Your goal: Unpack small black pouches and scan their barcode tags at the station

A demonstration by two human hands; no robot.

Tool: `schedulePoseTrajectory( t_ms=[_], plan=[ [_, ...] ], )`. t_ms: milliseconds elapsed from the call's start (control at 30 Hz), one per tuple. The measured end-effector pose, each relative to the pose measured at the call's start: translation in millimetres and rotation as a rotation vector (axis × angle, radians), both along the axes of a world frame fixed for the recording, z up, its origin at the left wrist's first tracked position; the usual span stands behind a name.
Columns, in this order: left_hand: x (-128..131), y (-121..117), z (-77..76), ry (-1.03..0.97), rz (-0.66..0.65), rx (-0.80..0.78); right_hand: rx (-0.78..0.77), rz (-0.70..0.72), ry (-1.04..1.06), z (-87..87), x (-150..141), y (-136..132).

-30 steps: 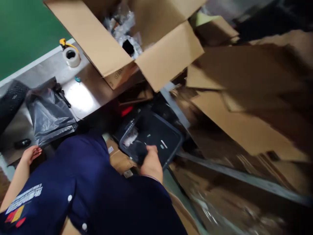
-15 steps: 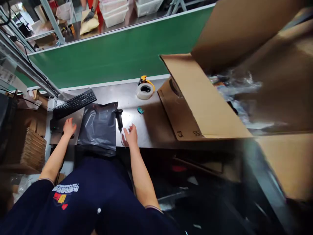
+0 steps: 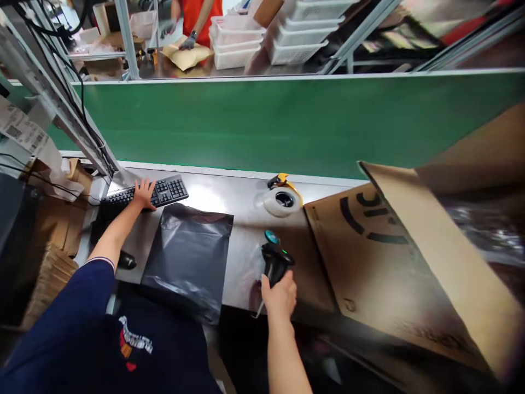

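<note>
While the right hand grasps the handle of a black scanner over the near edge of the table, a grey plastic bag lies flat to its left, lower end overhanging that edge. Black mouse: left of the bag, just beside the left forearm. Folded cardboard stands off the table's left edge. Right of the scanner, a large cardboard box with an outward flap takes up the table's right part, hemming in that side. Teal item: at the scanner's head; contact cannot be told. Left hand: fingers spread, resting on the keyboard at the far left corner. Tape roll: near the far edge, just beside the box. Beyond that edge, a green surface; past it, a co-worker's gloved hand on a padded envelope, white baskets to the right.
</note>
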State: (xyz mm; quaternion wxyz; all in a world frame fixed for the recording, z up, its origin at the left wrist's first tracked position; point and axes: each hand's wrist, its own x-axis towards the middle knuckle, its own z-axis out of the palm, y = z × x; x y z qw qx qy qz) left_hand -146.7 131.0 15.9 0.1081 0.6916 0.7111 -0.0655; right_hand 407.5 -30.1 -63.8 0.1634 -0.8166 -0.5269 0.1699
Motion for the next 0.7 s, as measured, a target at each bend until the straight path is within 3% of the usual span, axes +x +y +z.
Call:
schedulePoseTrajectory(
  t_ms=[100, 167, 233, 300, 367, 500, 600, 700],
  plan=[
    [-12, 25, -3.6, -0.04, -0.005, 0.063, 0.135, 0.094, -0.109, 3.4, 0, -32],
    [-18, 38, 1.0, -0.055, 0.08, 0.136, 0.186, 0.176, -0.135, 8.6, -8, -55],
    [-20, 42, 7.9, -0.098, 0.176, 0.204, 0.155, 0.274, -0.094, 14.3, -21, -74],
    [-13, 29, 12.0, -0.234, 0.242, 0.229, 0.066, 0.349, 0.048, 18.1, -36, -86],
    [1, -5, 10.5, -0.436, 0.337, 0.17, -0.047, 0.307, 0.294, 17.9, -55, -90],
    [46, -117, -6.8, -0.622, 0.592, -0.058, -0.209, -0.033, 0.795, 9.7, -93, -79],
    [76, -195, -18.9, -0.64, 0.742, -0.154, -0.267, -0.054, 0.898, 7.4, -111, -74],
    [96, -245, -16.7, -0.671, 0.839, -0.188, -0.265, -0.026, 0.935, 12.6, -116, -83]
  ],
)
